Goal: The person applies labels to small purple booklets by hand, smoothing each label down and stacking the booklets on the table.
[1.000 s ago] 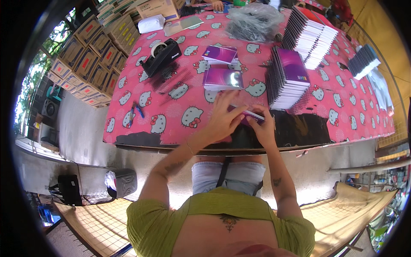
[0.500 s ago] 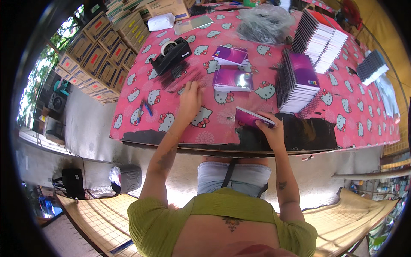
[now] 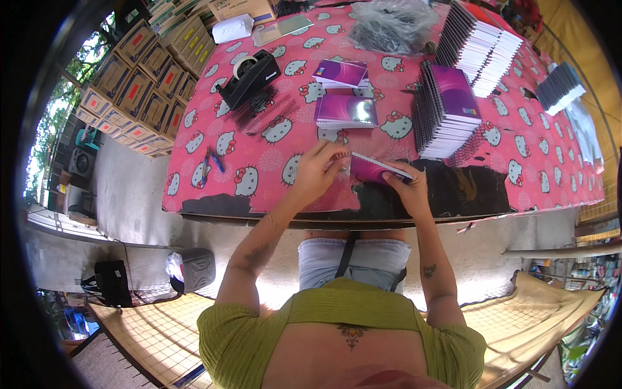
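Hands are gripping a purple notebook — left hand pinching its end, right hand clasping underneath — probably wrapping; next needs steady alignment.

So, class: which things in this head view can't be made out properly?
- Left hand fingertips: on the notebook, its grip too small to tell.
- Right hand: palm hidden under the notebook.
- Grey bundle: blurred and cut by the top edge.
- Table legs: hidden below its edge.
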Motion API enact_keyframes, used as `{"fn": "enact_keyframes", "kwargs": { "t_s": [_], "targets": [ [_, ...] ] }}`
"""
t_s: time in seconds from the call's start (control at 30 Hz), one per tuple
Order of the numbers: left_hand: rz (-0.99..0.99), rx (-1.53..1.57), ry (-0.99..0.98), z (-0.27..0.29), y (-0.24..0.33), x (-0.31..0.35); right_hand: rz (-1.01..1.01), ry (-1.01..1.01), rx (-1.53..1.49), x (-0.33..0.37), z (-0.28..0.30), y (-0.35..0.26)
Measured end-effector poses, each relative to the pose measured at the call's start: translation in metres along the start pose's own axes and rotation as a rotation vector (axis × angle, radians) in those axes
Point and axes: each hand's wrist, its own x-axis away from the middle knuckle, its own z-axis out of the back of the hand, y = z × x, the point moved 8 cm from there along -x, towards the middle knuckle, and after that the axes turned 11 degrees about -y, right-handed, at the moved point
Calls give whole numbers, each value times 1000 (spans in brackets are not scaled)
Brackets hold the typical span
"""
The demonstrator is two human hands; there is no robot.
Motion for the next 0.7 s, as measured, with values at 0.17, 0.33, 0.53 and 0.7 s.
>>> {"fn": "enact_keyframes", "kwargs": {
  "t_s": [0.17, 0.33, 0.53, 0.7],
  "targets": [
    [-24, -123, -325, -10, -15, -16, -31, -26, -6, -1, -2, -3],
    [-95, -50, -313, -9, -2, -25, -78, -58, -12, 0, 3, 0],
    [-53, -61, -386, -15, -4, -31, -53, -75, 73, 1, 2, -5],
    [-117, -108, -368, -13, -15, -30, 7, -52, 101, 1, -2, -8]
  ]
}}
